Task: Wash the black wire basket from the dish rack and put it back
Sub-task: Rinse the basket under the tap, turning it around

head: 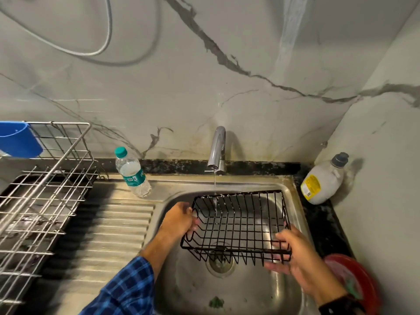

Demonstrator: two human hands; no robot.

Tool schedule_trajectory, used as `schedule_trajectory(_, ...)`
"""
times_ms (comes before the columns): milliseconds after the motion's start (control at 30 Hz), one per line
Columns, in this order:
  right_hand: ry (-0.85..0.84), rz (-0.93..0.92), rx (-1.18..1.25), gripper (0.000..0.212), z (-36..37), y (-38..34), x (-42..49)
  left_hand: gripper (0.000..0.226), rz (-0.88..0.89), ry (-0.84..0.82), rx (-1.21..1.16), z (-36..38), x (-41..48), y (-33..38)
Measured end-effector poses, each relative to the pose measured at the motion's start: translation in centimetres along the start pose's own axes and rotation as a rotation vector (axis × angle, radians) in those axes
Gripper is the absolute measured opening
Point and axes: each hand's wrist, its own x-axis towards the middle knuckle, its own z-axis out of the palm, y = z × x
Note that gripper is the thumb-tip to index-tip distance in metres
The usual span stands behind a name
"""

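Left hand (179,218) and right hand (297,258) grip the black wire basket (237,223) by opposite ends.

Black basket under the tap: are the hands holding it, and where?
Yes. The left hand grips the black wire basket by its left side wall; the right hand holds its near right corner, above the sink.

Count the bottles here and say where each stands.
2. A clear water bottle stands left of the tap; a white bottle stands in the right corner of the counter. None looks hidden.
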Motion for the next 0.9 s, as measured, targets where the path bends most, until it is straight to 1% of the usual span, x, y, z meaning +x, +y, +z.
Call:
schedule_trajectory(67, -0.016, 0.035, -0.042, 0.029, 0.1, -0.5, -0.3, 0.052, 0.13, -0.024, 0.384, -1.1, -0.4, 0.0)
schedule_trajectory(100, -0.017, 0.052, -0.054, 0.024, 0.4, -0.6, -0.6, 0.058, 0.196, -0.022, 0.558, -1.3, -0.8, 0.2)
schedule_trajectory(167, -0.021, 0.077, -0.064, 0.017, 0.8, -0.8, -0.9, 0.061, 0.308, 0.041, 0.791, -1.2, -1.4, 1.1)
schedule_trajectory(200, -0.024, 0.088, -0.067, 0.017, 0.9, -0.8, -0.9, 0.059, 0.372, 0.065, 0.892, -1.0, -1.6, 1.7)
schedule_trajectory(233, -0.025, 0.099, -0.068, 0.018, 1.2, -0.9, -1.1, 0.055, 0.423, 0.05, 0.961, -0.8, -1.5, 2.4)
schedule_trajectory(300, -0.034, 0.125, -0.054, 0.019, 1.5, -1.3, -1.2, 0.048, 0.467, -0.063, 0.985, -0.1, -1.5, 4.3)
schedule_trajectory(367, -0.064, 0.156, -0.054, 0.018, 1.6, -2.1, -1.0, 0.039, 0.464, -0.118, 0.944, 0.7, -1.4, 5.9)
schedule_trajectory(433, -0.102, 0.165, -0.045, 0.02, 1.6, -3.4, -0.6, 0.028, 0.469, -0.077, 0.94, 0.9, -1.1, 7.2)
schedule_trajectory(500, -0.138, 0.125, -0.006, 0.033, 1.2, -5.1, -0.2, 0.022, 0.449, -0.066, 0.941, 0.4, -0.5, 7.4)
schedule_trajectory(600, -0.167, 0.022, -0.019, 0.055, 0.6, -7.3, 0.7, 0.027, 0.461, -0.116, 0.822, -0.8, 0.3, 7.1)
schedule_trajectory(667, -0.137, -0.021, -0.071, 0.065, 0.7, -8.2, 0.8, 0.032, 0.435, -0.165, 0.736, -0.8, 0.3, 6.8)
schedule_trajectory(767, -0.052, -0.106, -0.223, 0.06, 1.7, -8.0, 0.7, 0.035, 0.327, -0.171, 0.625, 0.5, 0.2, 6.5)
schedule_trajectory(800, -0.02, -0.124, -0.271, 0.063, 2.2, -7.8, 0.8, 0.035, 0.313, -0.171, 0.599, 1.0, 0.3, 6.2)
schedule_trajectory(833, 0.013, -0.137, -0.301, 0.069, 2.6, -7.4, 1.0, 0.036, 0.303, -0.176, 0.595, 1.5, 0.6, 5.9)
schedule_trajectory(867, 0.047, -0.146, -0.309, 0.071, 2.9, -7.0, 1.4, 0.04, 0.308, -0.185, 0.662, 2.0, 0.9, 5.6)
schedule_trajectory(900, 0.06, -0.161, -0.303, 0.07, 3.4, -6.7, 1.4, 0.044, 0.312, -0.185, 0.77, 2.3, 1.2, 5.3)
